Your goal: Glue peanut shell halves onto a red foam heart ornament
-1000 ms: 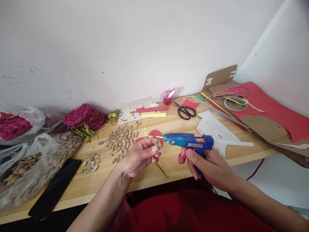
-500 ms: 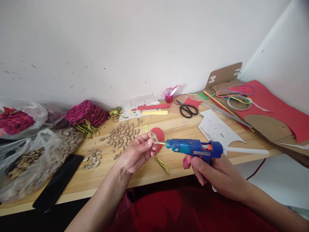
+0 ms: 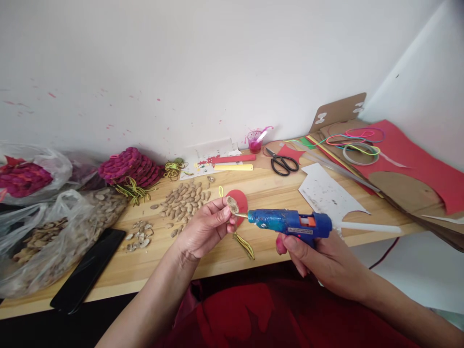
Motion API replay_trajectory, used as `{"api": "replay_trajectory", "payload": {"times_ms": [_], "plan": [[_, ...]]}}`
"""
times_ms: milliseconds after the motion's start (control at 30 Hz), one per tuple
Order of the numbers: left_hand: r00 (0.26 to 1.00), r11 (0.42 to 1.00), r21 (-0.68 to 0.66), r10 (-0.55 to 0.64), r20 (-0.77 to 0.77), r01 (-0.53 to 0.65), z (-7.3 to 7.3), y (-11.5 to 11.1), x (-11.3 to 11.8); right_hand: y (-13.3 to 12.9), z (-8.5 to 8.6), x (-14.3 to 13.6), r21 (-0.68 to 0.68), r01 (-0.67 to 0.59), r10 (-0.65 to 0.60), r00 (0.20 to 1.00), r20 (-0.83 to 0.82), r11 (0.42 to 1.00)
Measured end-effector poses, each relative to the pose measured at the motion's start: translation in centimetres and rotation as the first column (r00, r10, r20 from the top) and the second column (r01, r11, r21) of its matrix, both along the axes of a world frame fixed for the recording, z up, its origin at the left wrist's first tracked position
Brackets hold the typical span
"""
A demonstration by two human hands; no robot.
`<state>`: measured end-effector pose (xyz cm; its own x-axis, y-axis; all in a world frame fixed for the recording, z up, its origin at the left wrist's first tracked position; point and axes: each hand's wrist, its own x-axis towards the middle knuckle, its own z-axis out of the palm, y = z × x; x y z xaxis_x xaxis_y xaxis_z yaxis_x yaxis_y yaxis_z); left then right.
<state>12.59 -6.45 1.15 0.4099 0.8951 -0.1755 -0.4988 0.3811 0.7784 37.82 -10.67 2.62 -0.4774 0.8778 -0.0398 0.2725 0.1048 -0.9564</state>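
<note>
Between thumb and fingers, my left hand (image 3: 210,227) pinches a peanut shell piece (image 3: 232,205) above the table. My right hand (image 3: 319,258) is wrapped round the handle of a blue glue gun (image 3: 286,222), its metal nozzle pointing left at the shell's lower edge. A white glue stick (image 3: 373,227) sticks out of the gun's back end. Behind my left fingertips lies a red paper disc (image 3: 239,197), partly hidden, with a yellow loop at its top and a yellow-green tassel (image 3: 244,245) below. Several peanut shells (image 3: 184,200) are spread left of the disc.
Broken shells (image 3: 139,236), a black phone (image 3: 89,270) and a plastic bag of shells (image 3: 68,241) lie at left. Stacked purple discs (image 3: 128,166) stand behind. Black scissors (image 3: 284,164), a cup of pink liquid (image 3: 254,142), white card (image 3: 328,193) and red sheets (image 3: 409,154) lie further back and right.
The glue gun has shifted slightly left along with my right hand. My left hand still holds the shell, nearly unmoved. The whole view has shifted very slightly.
</note>
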Motion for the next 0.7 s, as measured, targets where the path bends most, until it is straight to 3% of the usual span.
{"api": "replay_trajectory", "payload": {"times_ms": [700], "plan": [[1.0, 1.0, -0.008, 0.013, -0.014, -0.013, -0.03, -0.11, -0.34, 0.14, -0.39, 0.19, 0.018, 0.006, -0.006, 0.999, 0.037, 1.0]]}}
